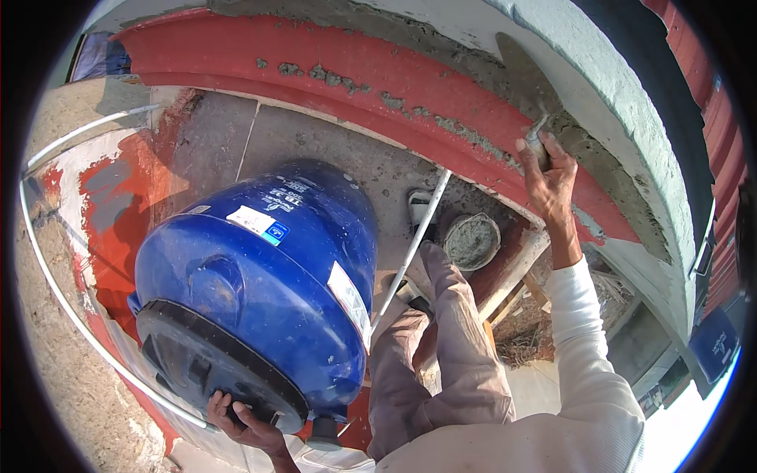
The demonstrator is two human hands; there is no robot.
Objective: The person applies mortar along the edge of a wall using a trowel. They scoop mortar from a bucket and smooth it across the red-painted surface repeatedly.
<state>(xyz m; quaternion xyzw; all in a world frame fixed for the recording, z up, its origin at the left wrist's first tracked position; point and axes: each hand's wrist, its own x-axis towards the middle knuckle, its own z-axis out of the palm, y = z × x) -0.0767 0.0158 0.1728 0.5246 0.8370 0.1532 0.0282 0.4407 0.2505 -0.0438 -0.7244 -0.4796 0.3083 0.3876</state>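
My right hand [552, 177] is closed round the handle of a plastering trowel [527, 72]. Its pointed metal blade lies against wet grey mortar [599, 154] on the curved wall, above a red painted band [315, 59]. My left hand [248, 430] rests on the black lid [229, 359] of a big blue water tank [268, 276], fingers spread over the lid near its edge. By my feet stands a bucket [472, 241] with grey mortar in it.
A thin white pipe [418, 236] slants up between the tank and my legs; another white pipe [71, 303] bends along the left. Mortar blobs [331, 76] stick to the red band. Wood pieces [512, 303] lie below on the right, and red corrugated sheeting [714, 158] rises at far right.
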